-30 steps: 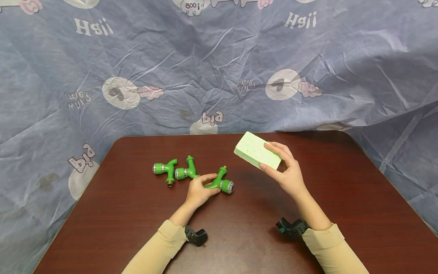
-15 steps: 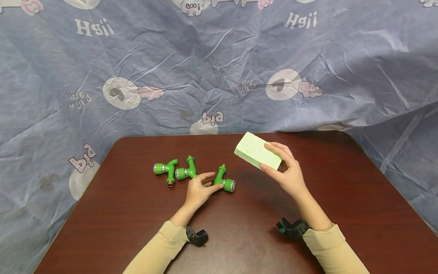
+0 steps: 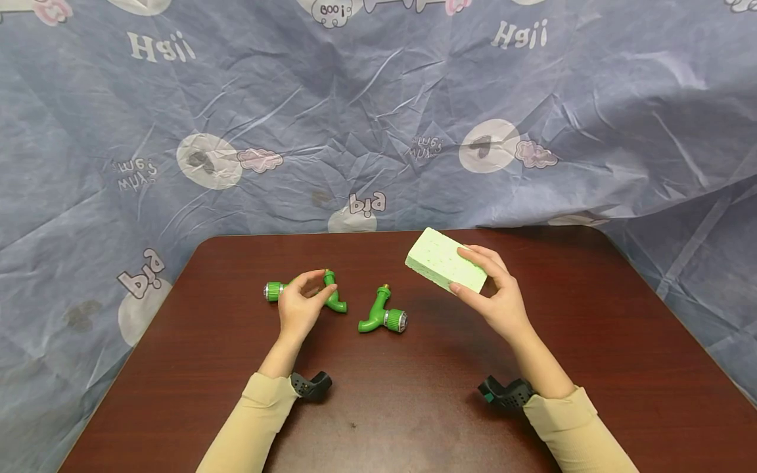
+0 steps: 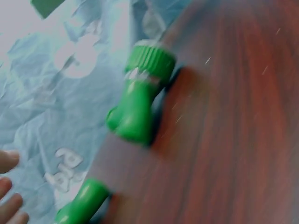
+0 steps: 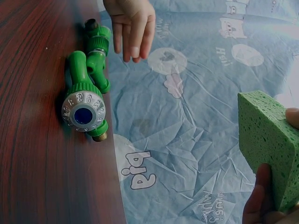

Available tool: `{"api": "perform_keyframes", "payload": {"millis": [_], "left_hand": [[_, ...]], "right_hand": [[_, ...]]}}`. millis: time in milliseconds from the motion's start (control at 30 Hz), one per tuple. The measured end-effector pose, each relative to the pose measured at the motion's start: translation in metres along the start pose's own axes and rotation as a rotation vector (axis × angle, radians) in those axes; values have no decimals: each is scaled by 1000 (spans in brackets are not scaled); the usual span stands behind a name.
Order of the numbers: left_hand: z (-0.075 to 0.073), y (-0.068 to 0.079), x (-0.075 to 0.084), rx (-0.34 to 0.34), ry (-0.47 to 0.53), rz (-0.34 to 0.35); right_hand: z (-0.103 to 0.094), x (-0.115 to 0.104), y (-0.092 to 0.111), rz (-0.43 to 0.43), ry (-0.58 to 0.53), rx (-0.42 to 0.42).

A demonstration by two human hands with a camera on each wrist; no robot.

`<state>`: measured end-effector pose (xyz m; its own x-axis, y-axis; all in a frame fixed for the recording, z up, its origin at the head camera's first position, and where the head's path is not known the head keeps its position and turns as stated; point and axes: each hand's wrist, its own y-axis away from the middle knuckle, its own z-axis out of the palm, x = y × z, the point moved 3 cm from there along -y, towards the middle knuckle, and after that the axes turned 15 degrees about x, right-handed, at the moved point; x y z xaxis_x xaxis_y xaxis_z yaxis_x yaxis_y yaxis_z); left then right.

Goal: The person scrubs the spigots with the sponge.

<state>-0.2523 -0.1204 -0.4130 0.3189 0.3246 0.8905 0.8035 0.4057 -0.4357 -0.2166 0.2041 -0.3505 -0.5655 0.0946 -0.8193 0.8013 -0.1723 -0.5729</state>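
"So, where's the sponge (image 3: 443, 259)?"

"Up in the air — my right hand (image 3: 503, 295) has one end of it between thumb and fingers."

"And the taps?"

"All three lie on the brown table (image 3: 443, 401). The nearest tap (image 3: 375, 315) sits by itself; the middle tap (image 3: 338, 304) and the left tap (image 3: 274, 292) are close together, partly hidden by my left hand (image 3: 299, 309)."

"Is that hand gripping one?"

"No, it's empty, fingers loosely bent over those two — from my right wrist it looks apart from them. Beyond the table there's just the printed cloth (image 3: 355, 92)."

"How far along are you?"

"Partway, I'd judge: one tap is laid out separately, but the sponge isn't set down. Whether the other two need shifting, I can't tell."
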Motion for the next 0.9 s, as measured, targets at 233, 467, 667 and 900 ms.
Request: {"api": "perform_keyframes", "payload": {"millis": [233, 467, 667, 900], "left_hand": [[-12, -13, -23, -142, -272, -64], [-13, -14, -35, -196, -355, -75], [-12, -12, -41, -242, -428, -12], [-10, -10, -41, -259, -535, 204]], "right_hand": [[-1, 1, 0, 6, 14, -5], [-1, 2, 0, 6, 11, -10], [0, 2, 1, 16, 21, -20], [1, 2, 1, 27, 43, -31]]}}
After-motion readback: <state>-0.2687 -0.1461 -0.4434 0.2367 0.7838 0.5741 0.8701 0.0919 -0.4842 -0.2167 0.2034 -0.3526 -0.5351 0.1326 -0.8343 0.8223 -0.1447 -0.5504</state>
